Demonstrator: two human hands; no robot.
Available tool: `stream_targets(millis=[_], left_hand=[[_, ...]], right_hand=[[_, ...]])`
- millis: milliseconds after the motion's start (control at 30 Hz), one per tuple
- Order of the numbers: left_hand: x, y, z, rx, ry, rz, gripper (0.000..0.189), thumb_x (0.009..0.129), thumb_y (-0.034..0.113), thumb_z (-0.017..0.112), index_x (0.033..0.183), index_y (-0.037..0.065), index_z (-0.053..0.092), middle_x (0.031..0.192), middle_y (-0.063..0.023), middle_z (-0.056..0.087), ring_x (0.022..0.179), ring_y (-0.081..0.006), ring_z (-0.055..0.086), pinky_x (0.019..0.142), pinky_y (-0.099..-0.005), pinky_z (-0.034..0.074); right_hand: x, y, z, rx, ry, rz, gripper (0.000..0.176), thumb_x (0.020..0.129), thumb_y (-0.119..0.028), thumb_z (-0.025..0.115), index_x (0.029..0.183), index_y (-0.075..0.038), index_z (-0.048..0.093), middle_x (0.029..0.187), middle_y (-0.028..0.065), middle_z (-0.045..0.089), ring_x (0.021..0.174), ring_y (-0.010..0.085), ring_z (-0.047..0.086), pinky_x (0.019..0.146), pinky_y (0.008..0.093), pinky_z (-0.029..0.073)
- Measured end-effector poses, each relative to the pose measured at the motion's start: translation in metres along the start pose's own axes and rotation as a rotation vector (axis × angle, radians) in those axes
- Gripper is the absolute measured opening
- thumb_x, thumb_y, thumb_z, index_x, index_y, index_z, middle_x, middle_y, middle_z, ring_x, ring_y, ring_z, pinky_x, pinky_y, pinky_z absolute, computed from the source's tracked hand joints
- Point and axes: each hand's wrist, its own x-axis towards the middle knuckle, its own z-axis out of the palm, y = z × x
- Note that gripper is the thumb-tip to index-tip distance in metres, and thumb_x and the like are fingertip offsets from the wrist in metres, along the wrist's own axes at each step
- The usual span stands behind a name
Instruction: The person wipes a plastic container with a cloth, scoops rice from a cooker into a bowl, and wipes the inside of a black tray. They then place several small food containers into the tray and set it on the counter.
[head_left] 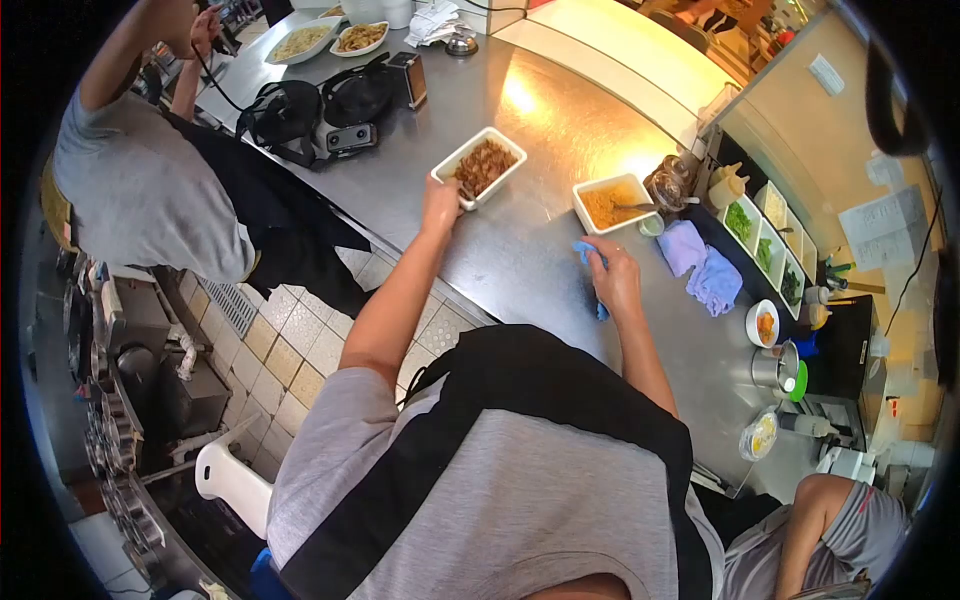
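My left hand (440, 207) grips the near left corner of a white rectangular dish (520, 150) on the steel counter. Brown shredded food (486, 166) fills part of that dish. In my right hand (618, 278) is a blue cloth (588, 252), its end hanging down by the counter surface. Just beyond this hand stands another white dish (580, 205) of orange crumbly food (612, 203), with a spoon (633, 208) lying in it. The fingertips of my left hand are partly hidden against the dish.
Folded purple cloths (712, 280) lie right of my right hand, beside a tray of greens (740, 220). A small white bowl (766, 323) sits nearer. Black straps with a camera (350, 138) lie at the back left. One person (160, 190) stands left, another (840, 530) at lower right.
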Motion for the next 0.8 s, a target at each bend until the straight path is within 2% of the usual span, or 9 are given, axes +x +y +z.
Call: stream_targets(millis=[100, 133, 233, 367, 400, 500, 700, 800], left_hand=[[-0.015, -0.016, -0.019, 0.131, -0.067, 0.045, 0.036, 0.083, 0.017, 0.045, 0.113, -0.003, 0.052, 0.106, -0.0229, 0.059, 0.098, -0.0329, 0.058, 0.086, -0.0410, 0.046], [0.009, -0.056, -0.031, 0.304, -0.116, 0.288, 0.035, 0.085, 0.020, 0.041, 0.110, -0.003, 0.053, 0.107, -0.0225, 0.059, 0.097, -0.0376, 0.058, 0.083, -0.0423, 0.046], [-0.029, -0.058, -0.038, 0.617, -0.292, 0.492, 0.038, 0.086, 0.025, 0.041, 0.109, -0.002, 0.054, 0.111, -0.0252, 0.057, 0.101, -0.0423, 0.054, 0.085, -0.0442, 0.044], [-0.078, -0.028, -0.020, 0.630, -0.272, 0.325, 0.040, 0.086, 0.027, 0.039, 0.111, 0.000, 0.054, 0.104, -0.0271, 0.059, 0.100, -0.0429, 0.055, 0.086, -0.0451, 0.042], [-0.089, -0.019, -0.016, 0.633, -0.275, 0.312, 0.040, 0.086, 0.026, 0.038, 0.112, 0.001, 0.054, 0.100, -0.0268, 0.061, 0.099, -0.0433, 0.055, 0.086, -0.0453, 0.042], [-0.099, -0.007, -0.011, 0.714, -0.304, 0.328, 0.040, 0.085, 0.025, 0.038, 0.112, 0.001, 0.054, 0.103, -0.0266, 0.060, 0.099, -0.0424, 0.055, 0.087, -0.0451, 0.042], [-0.108, 0.000, -0.003, 0.757, -0.308, 0.407, 0.040, 0.082, 0.022, 0.039, 0.112, 0.000, 0.055, 0.107, -0.0264, 0.058, 0.101, -0.0417, 0.055, 0.089, -0.0449, 0.042], [-0.105, -0.003, -0.004, 0.717, -0.304, 0.399, 0.040, 0.082, 0.022, 0.039, 0.112, 0.000, 0.055, 0.106, -0.0270, 0.059, 0.100, -0.0418, 0.055, 0.089, -0.0450, 0.042]], right_hand=[[0.002, -0.012, -0.002, 0.031, -0.003, 0.014, 0.019, 0.084, -0.012, 0.059, 0.101, -0.010, 0.066, 0.097, 0.0137, 0.064, 0.088, 0.0320, 0.062, 0.076, 0.0390, 0.049], [0.005, -0.015, -0.002, 0.025, 0.007, 0.000, 0.019, 0.084, -0.012, 0.059, 0.101, -0.010, 0.066, 0.097, 0.0136, 0.064, 0.088, 0.0320, 0.062, 0.076, 0.0392, 0.049], [0.013, -0.021, 0.002, 0.023, 0.064, -0.036, 0.019, 0.084, -0.012, 0.060, 0.102, -0.009, 0.067, 0.096, 0.0143, 0.065, 0.086, 0.0315, 0.062, 0.075, 0.0378, 0.049], [0.019, -0.041, -0.001, -0.021, 0.012, -0.066, 0.018, 0.083, -0.016, 0.061, 0.099, -0.009, 0.067, 0.093, 0.0126, 0.064, 0.085, 0.0315, 0.062, 0.073, 0.0402, 0.049], [0.019, -0.049, -0.003, -0.079, -0.019, -0.086, 0.019, 0.082, -0.017, 0.062, 0.099, -0.010, 0.068, 0.087, 0.0127, 0.062, 0.082, 0.0312, 0.062, 0.070, 0.0415, 0.050], [0.020, -0.049, 0.006, -0.335, -0.173, -0.101, 0.017, 0.080, -0.019, 0.063, 0.093, -0.008, 0.067, 0.083, 0.0128, 0.062, 0.080, 0.0313, 0.062, 0.067, 0.0428, 0.051], [0.027, -0.036, 0.031, -0.505, -0.121, -0.140, 0.012, 0.078, -0.016, 0.062, 0.079, -0.005, 0.060, 0.082, 0.0130, 0.062, 0.074, 0.0315, 0.063, 0.064, 0.0449, 0.051], [0.024, -0.031, 0.023, -0.349, -0.068, -0.069, 0.014, 0.078, -0.016, 0.061, 0.085, -0.005, 0.062, 0.084, 0.0151, 0.064, 0.074, 0.0322, 0.064, 0.064, 0.0425, 0.051]])
